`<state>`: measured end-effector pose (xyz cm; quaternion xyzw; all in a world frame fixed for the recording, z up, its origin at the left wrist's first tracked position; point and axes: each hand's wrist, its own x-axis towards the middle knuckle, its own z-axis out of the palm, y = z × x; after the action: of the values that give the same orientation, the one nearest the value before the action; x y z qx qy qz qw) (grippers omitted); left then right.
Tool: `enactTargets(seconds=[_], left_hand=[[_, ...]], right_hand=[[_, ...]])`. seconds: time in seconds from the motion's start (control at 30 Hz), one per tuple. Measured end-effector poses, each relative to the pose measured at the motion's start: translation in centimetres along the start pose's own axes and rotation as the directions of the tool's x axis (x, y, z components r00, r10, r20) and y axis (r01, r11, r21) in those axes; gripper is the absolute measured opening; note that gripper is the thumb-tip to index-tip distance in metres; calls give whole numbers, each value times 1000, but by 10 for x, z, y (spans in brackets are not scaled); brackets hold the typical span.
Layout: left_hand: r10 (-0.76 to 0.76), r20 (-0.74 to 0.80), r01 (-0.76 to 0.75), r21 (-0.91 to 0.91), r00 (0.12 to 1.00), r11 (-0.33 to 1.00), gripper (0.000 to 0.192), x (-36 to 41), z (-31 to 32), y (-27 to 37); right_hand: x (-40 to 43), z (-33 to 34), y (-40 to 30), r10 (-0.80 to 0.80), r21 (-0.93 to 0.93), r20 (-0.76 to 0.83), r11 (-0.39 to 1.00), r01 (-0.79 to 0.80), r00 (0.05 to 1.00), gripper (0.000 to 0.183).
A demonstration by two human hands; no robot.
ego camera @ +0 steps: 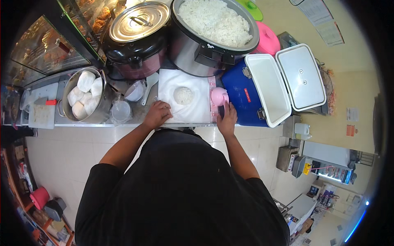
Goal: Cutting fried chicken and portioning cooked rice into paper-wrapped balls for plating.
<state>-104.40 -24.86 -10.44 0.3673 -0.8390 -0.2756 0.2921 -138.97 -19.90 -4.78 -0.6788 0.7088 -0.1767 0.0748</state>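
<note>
A round mound of cooked rice [183, 95] lies on white wrapping paper [198, 112] on the counter. My left hand [158, 114] rests at the paper's lower left edge with its fingers curled; whether it pinches the paper is unclear. At the paper's right side, my right hand [227, 119] is on the handle of a pink plastic scoop [219, 96], whose rounded bowl faces up. Printed wrapping sheets [213, 115] show under the white paper. Behind it, a large rice cooker [197, 55] stands uncovered, full of cooked rice [215, 21].
A lidded rice cooker [138, 58], a white rice paddle [150, 87] and a steel pot [104, 107] of white wrapped bundles [86, 81] are to the left. An opened blue cooler box [246, 95] stands close on the right. A knife [46, 101] lies on a cutting board [41, 118].
</note>
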Motion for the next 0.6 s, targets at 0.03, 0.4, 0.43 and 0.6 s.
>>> enactTargets(seconds=[0.03, 0.4, 0.43, 0.6], left_hand=[[-1, -5, 1, 9, 1000, 1000, 15, 6, -2, 2], [-240, 108, 244, -23, 965, 970, 15, 34, -19, 4], [-173, 94, 173, 0, 980, 985, 15, 32, -22, 6], [1, 71, -15, 195, 997, 981, 22, 10, -27, 9]], right_hand=[[-3, 6, -5, -100, -68, -127, 993, 92, 987, 62], [16, 50, -28, -165, 421, 11, 895, 145, 986, 17], [17, 47, -27, -161, 424, 10, 894, 142, 987, 17], [10, 35, -15, -185, 504, 55, 854, 132, 981, 16]])
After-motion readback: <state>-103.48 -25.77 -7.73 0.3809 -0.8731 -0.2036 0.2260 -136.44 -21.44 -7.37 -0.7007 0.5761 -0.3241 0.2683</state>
